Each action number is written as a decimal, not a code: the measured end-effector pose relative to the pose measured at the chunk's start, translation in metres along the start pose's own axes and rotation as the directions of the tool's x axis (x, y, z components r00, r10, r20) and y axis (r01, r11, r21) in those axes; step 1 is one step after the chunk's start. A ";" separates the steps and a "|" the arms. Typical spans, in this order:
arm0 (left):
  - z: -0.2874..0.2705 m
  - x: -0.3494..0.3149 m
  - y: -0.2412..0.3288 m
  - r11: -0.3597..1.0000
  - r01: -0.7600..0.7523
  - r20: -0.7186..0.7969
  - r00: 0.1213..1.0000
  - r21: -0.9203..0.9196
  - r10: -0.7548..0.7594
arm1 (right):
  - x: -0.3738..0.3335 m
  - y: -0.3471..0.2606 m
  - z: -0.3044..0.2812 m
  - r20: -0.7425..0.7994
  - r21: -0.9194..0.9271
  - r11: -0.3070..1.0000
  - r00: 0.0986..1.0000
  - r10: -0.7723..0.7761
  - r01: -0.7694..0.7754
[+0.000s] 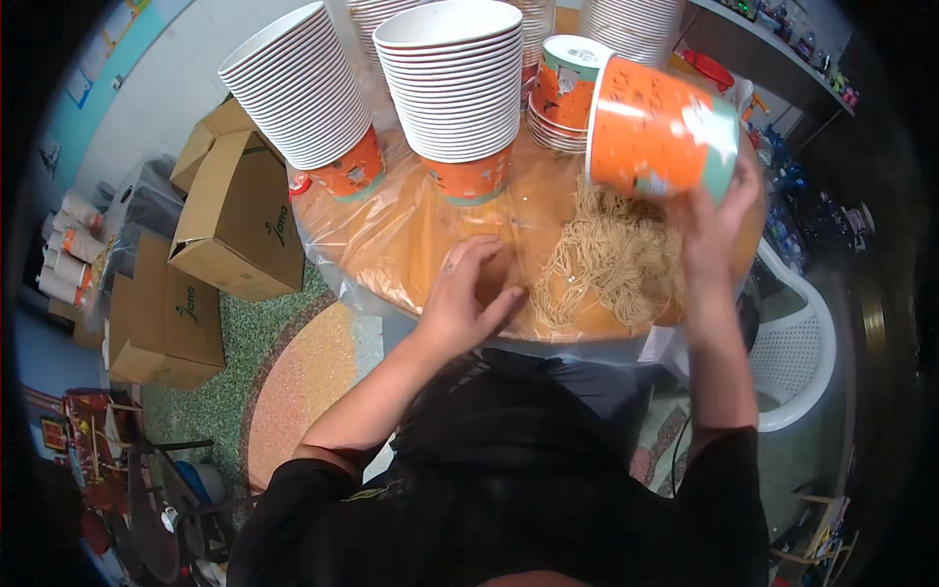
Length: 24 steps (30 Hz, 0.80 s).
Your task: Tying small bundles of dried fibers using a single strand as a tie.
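My right hand point(717, 210) grips an orange paper bucket point(650, 122) by its green base end. The bucket is tipped on its side above the table, its mouth turned left and its inside out of sight. Below it lies a heap of thin tan strings point(621, 259). Close to the table's front edge, my left hand point(465, 298) is open, thumb apart from bent fingers, left of the strings with nothing visible in it. Beyond it stand tall nested stacks of matching buckets, a middle stack point(450, 98) and a left stack point(303, 98) leaning left.
Clear plastic sheeting covers the round wooden table point(381, 230). Behind the raised bucket, a short stack point(567, 88) has a green-ended bucket upside down on top. Cardboard boxes point(245, 210) stand on the floor at left. A white plastic chair point(802, 342) is at right.
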<state>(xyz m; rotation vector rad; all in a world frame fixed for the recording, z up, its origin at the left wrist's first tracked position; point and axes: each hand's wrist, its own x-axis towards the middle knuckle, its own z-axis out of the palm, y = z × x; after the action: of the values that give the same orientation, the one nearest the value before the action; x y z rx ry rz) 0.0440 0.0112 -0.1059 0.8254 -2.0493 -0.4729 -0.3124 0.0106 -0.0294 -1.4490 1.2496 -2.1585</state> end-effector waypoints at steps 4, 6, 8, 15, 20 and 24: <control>0.014 -0.004 -0.018 0.992 0.078 0.054 0.995 0.100 -0.084 | 0.111 0.007 0.000 -0.019 -0.363 0.924 0.991 -0.134 0.119; 0.015 -0.005 -0.015 0.988 0.062 0.008 0.998 0.141 -0.063 | 0.160 0.006 0.014 0.068 -0.571 0.796 0.978 -0.198 0.201; 0.020 -0.003 -0.014 0.989 0.053 0.039 0.998 0.139 -0.059 | 0.201 0.016 0.026 0.175 -0.623 0.729 0.959 -0.225 0.285; 0.018 -0.002 -0.011 0.986 0.057 0.063 0.996 0.159 -0.068 | 0.249 0.033 0.097 0.326 -0.701 0.655 0.943 -0.060 0.284; 0.019 -0.004 -0.013 0.983 0.061 0.028 0.997 0.176 -0.067 | 0.251 0.050 0.122 0.341 -0.731 0.630 0.940 0.002 0.264; 0.013 -0.007 -0.010 0.980 0.080 0.031 0.996 0.182 -0.087 | 0.224 0.082 0.139 0.376 -0.685 0.625 0.917 -0.135 0.373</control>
<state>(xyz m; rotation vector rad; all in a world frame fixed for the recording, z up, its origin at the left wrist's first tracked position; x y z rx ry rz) 0.0399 0.0090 -0.1236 1.0208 -2.1226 -0.3541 -0.3192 -0.2473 0.0674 -2.2871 2.0478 -1.4793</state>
